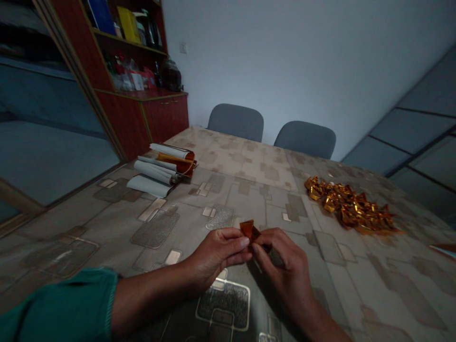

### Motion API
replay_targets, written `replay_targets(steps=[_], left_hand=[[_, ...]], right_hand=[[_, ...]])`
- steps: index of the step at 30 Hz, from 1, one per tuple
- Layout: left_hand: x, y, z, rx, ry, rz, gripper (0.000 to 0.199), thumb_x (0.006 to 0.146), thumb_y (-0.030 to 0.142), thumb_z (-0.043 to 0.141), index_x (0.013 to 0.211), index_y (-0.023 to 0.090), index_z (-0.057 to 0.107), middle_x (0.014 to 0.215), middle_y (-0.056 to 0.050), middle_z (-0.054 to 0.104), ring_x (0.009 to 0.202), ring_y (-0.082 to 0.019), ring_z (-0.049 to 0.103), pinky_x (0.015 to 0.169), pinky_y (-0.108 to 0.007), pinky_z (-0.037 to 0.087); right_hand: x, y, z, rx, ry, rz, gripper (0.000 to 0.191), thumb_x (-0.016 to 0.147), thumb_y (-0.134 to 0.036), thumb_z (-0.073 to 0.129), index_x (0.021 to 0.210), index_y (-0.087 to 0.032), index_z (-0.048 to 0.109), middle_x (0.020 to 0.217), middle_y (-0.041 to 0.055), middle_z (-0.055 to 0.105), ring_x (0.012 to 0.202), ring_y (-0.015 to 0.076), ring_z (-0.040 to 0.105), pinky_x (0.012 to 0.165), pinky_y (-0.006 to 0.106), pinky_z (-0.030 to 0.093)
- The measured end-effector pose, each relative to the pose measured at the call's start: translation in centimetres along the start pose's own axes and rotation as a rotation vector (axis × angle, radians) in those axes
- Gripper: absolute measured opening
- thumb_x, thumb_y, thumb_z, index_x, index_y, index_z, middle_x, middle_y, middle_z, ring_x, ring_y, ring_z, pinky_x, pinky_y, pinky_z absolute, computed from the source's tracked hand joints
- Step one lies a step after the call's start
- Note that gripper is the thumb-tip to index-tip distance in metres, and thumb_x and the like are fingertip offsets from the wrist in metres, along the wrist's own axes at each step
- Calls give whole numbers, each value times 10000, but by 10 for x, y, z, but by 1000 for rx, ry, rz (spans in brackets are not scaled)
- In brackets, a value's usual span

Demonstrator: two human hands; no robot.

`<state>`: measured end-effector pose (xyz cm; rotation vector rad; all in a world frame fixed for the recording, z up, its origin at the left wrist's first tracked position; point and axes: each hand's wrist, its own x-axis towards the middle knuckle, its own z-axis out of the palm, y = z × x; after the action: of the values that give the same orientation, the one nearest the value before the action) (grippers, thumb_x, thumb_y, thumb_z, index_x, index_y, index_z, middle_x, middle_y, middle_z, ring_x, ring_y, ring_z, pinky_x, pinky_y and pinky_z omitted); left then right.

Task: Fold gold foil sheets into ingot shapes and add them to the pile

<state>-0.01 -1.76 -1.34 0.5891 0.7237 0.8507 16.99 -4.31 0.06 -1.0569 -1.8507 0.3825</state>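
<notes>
Fingers of your left hand [223, 254] and right hand [285, 261] pinch a small folded copper-orange foil piece [250, 230] between them, above the patterned beige bench [249, 190]. Farther off, a cluster of shiny gold-orange folded foil shapes [351, 204] lies to your right, and grey-backed curled foil sheets [160, 168] to your left. Beyond stand two grey chairs [235, 121].

Left sleeve [67, 301]: teal-green fabric, loose folds, line of stitching along the cuff hem, slightly scalloped edge. Cuff ends on the forearm. Left hand [226, 249] bare, thumbnail short. Right hand [285, 261] bare, visible stretch of right forearm [320, 318] also bare.
</notes>
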Motion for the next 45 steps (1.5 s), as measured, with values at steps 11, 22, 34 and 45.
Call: replay_targets(steps=[11,22,34,45], left_hand=[[2,-1,-2,-27,-22,-8,361,611,322,968,828,123,759,836,-35,724,753,-117,673,779,-243,547],[4,-5,-4,-20,-15,-8,375,618,336,962,846,118,759,865,-58,740,808,-155,687,815,-286,543],[3,-1,-2,-36,-35,-8,358,645,325,949,846,107,747,847,-57,740,777,-146,687,791,-273,546],[4,2,-2,-69,-53,-13,316,710,300,917,889,98,754,903,-83,764,751,-123,704,783,-236,566]], right_hand=[[-1,-3,1,11,28,-4,127,919,-99,617,911,-225,634,799,10,652,701,165,631,622,279,511],[-1,0,3,4,0,37,139,913,-91,604,868,-221,591,783,-7,612,688,146,587,623,249,467],[0,2,-4,67,-93,50,74,942,-162,606,958,-234,610,842,13,630,744,176,607,647,295,485],[6,3,-19,58,-103,-19,152,908,-139,667,996,-251,615,916,23,643,803,184,614,677,305,503]])
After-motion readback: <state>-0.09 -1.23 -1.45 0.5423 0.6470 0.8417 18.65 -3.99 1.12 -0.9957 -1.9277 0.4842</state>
